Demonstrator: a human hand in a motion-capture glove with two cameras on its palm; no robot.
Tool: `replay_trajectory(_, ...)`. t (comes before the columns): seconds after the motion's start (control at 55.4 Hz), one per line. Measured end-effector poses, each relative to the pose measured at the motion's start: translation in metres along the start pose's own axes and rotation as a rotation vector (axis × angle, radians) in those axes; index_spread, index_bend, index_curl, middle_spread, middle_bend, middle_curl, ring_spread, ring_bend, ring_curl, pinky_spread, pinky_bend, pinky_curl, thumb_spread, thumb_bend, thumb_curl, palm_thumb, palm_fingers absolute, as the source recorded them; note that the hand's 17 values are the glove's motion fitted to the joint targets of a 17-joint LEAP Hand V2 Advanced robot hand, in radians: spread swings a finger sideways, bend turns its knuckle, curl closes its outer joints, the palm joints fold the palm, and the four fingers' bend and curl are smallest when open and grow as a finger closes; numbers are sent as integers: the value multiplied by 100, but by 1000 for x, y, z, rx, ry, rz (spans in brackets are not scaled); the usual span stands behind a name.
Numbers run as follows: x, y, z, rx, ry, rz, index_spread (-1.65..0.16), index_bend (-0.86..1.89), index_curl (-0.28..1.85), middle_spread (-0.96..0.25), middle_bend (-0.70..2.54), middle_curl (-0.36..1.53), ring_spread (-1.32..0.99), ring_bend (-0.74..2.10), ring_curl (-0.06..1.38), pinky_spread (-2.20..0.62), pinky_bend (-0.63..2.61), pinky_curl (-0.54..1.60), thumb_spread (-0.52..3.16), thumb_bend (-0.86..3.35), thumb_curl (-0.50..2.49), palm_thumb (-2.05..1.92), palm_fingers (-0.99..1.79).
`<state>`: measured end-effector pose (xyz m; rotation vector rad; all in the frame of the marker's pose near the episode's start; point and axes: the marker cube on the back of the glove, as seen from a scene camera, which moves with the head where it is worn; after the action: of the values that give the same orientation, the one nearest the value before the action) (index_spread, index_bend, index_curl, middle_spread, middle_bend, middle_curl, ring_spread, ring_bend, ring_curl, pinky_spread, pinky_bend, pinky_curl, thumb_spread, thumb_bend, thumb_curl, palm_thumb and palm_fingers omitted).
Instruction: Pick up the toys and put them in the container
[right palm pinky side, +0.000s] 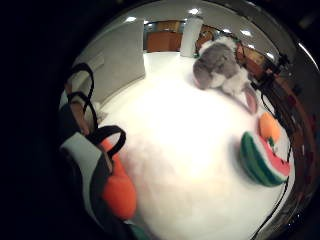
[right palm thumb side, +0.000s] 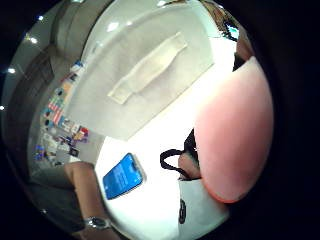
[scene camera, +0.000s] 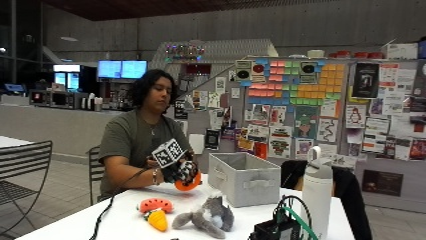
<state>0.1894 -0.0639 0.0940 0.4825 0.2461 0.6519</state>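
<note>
My gloved right hand (scene camera: 174, 171) is raised above the table (scene camera: 120, 220) and grips a round orange toy (scene camera: 188, 184), beside the grey fabric container (scene camera: 245, 178). The little finger side palm view has the orange toy (right palm pinky side: 120, 192) against the fingers (right palm pinky side: 82, 155). Seen from the thumb side, the toy (right palm thumb side: 235, 135) sits close to the palm, with the container (right palm thumb side: 145, 70) beyond it. On the table lie a watermelon slice toy (scene camera: 155, 204), a yellow-orange carrot toy (scene camera: 158, 220) and a grey bunny plush (scene camera: 206, 217).
A tall white bottle (scene camera: 317, 192) and a black device with cables (scene camera: 283, 229) stand at the table's right end. A phone with a blue screen (right palm thumb side: 122, 175) lies on the table near the person's bare left arm (right palm thumb side: 87, 192).
</note>
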Motion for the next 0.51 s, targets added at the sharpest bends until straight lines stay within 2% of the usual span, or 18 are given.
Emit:
replay_trajectory(0.09, -25, -6, -55, 104, -57, -38, -45, 21, 31, -45, 86, 62, -42, 126, 53, -40, 117, 53, 97, 18, 58, 61, 116)
replay_trajectory(0.162, -65, -17, -102, 223, -92, -124, -47, 24, 33, -47, 92, 67, -42, 130, 55, -41, 120, 55, 92, 16, 61, 62, 114)
replay_trajectory(0.271, -118, -65, -158, 335, -157, -391, -49, 29, 38, -48, 98, 75, -41, 134, 58, -41, 123, 57, 87, 14, 66, 62, 110)
replay_trajectory(0.307, -138, -81, -167, 319, -230, -376, -50, 31, 40, -49, 100, 77, -41, 135, 58, -42, 124, 57, 86, 13, 67, 63, 109)
replay_trajectory(0.415, -165, -147, -169, 279, -321, -196, -51, 34, 46, -49, 102, 83, -41, 137, 60, -42, 126, 59, 82, 11, 71, 62, 106)
replay_trajectory(0.505, -180, -183, -147, 260, -291, -199, -53, 37, 51, -50, 102, 87, -40, 138, 61, -42, 127, 60, 80, 9, 74, 61, 103)
